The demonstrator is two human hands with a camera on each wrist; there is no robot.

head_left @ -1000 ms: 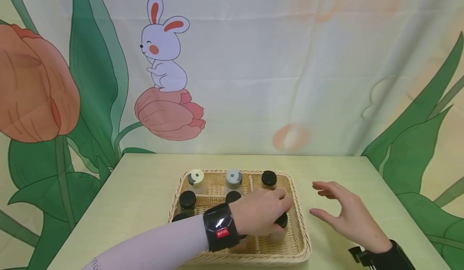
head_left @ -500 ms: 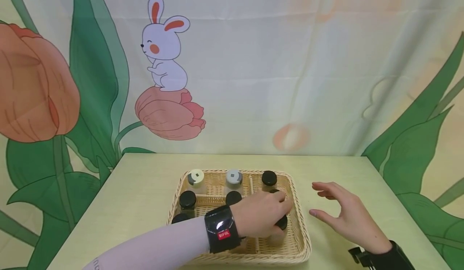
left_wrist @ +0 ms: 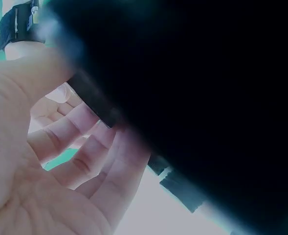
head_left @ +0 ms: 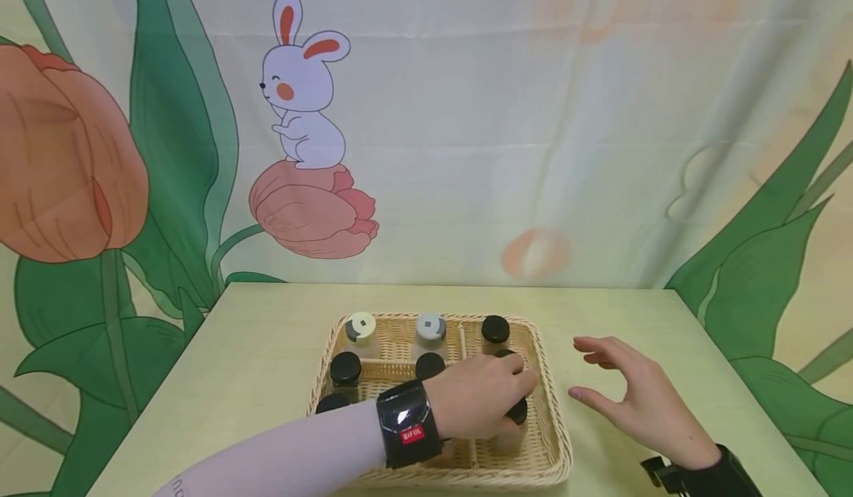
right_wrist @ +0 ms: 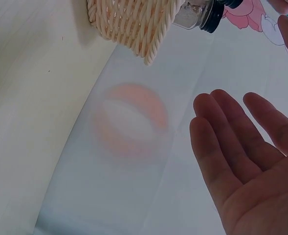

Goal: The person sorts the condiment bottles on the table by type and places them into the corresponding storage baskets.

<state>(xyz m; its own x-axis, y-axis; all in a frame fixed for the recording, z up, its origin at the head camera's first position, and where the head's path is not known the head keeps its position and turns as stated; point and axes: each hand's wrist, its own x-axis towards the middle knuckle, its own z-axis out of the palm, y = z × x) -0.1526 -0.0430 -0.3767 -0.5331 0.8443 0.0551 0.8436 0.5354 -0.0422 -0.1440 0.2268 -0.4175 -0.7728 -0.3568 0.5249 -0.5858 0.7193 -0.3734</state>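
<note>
My left hand (head_left: 476, 397) reaches over the right side of a wicker basket (head_left: 560, 445) and grips a black-lidded jar (head_left: 508, 352), mostly hidden beneath the fingers. In the left wrist view, thumb and curled fingers close round the black lid (left_wrist: 92, 100); a dark blur covers much of that picture. Another black-lidded jar (head_left: 517, 411) stands just in front of it, partly covered by the hand, and a third jar (head_left: 495, 329) stands behind. To the right of the basket, my right hand (head_left: 633, 397) hovers with loosely bent fingers and holds nothing.
Left of the divider stand a cream-topped bottle (head_left: 361, 327), a grey-topped bottle (head_left: 430, 327) and several black-lidded jars (head_left: 345, 367). A pale table (head_left: 266, 349) bears the basket. A printed curtain (head_left: 453, 149) hangs behind.
My left hand has shifted slightly downward, and a black lid now shows at its upper edge. The front right jar's lid moved down a little. My right hand keeps its place.
</note>
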